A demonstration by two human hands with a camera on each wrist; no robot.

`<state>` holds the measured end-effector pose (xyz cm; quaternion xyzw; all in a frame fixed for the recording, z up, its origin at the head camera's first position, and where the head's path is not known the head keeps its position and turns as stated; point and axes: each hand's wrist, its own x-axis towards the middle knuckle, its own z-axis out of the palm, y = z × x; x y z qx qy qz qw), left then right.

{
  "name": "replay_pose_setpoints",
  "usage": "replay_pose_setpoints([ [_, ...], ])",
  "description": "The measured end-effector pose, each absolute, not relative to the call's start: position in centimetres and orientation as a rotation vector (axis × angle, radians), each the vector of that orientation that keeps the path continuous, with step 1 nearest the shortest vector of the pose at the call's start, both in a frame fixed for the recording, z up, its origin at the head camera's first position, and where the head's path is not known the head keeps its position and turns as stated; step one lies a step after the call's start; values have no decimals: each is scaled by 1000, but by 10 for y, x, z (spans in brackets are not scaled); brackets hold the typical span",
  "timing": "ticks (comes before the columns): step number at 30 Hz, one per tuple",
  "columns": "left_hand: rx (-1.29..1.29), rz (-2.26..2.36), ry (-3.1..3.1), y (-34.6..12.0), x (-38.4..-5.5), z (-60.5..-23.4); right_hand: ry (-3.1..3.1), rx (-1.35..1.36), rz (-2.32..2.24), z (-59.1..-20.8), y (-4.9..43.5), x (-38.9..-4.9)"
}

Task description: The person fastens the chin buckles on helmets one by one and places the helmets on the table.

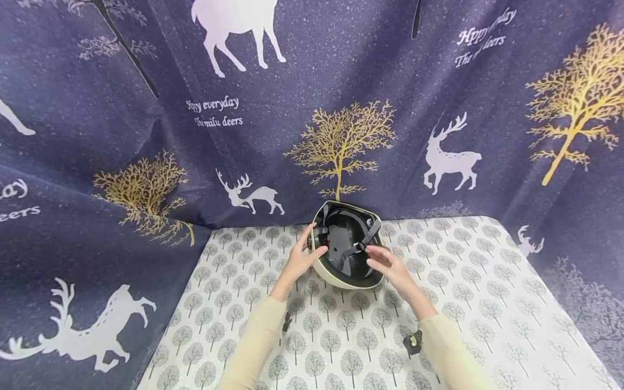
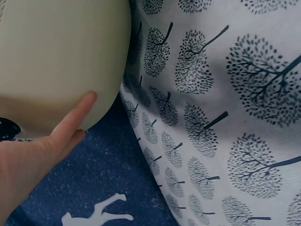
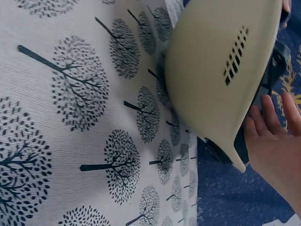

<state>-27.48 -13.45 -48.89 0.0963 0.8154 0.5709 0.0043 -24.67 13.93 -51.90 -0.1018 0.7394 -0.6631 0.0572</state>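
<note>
A cream helmet (image 1: 336, 280) lies tilted on the table with its black padded inside (image 1: 341, 238) facing me. My left hand (image 1: 303, 255) holds its left rim, the thumb over the edge and the fingers along the outside. In the left wrist view, fingers (image 2: 77, 115) lie against the smooth cream shell (image 2: 61, 52). A grey chin strap (image 1: 372, 232) with a black buckle (image 1: 361, 247) hangs across the helmet's right side. At that buckle is my right hand (image 1: 392, 266), its fingers spread and loosely bent. The right wrist view shows a slotted vent (image 3: 235, 55) in the shell.
A white cloth with tree prints (image 1: 312, 325) covers the table. Right behind the helmet hangs a blue curtain (image 1: 263, 151) with deer and trees. A small black object with a yellow-green spot (image 1: 413, 342) shows beside the right sleeve (image 1: 448, 346).
</note>
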Motion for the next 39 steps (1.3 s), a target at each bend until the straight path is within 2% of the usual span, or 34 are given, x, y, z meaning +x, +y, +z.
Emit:
replay_pose_setpoints([
  [9, 301, 1718, 2609, -127, -286, -485, 2409, -507, -1713, -517, 123, -236],
  [17, 301, 1721, 2612, -118, -289, -483, 2377, -601, -1761, -517, 112, -234],
  [30, 375, 1685, 2597, -107, -301, -472, 2466, -514, -1771, -516, 106, -236],
  [39, 230, 1761, 2408, -105, -290, -490, 2388, -529, -1902, -520, 97, -231],
])
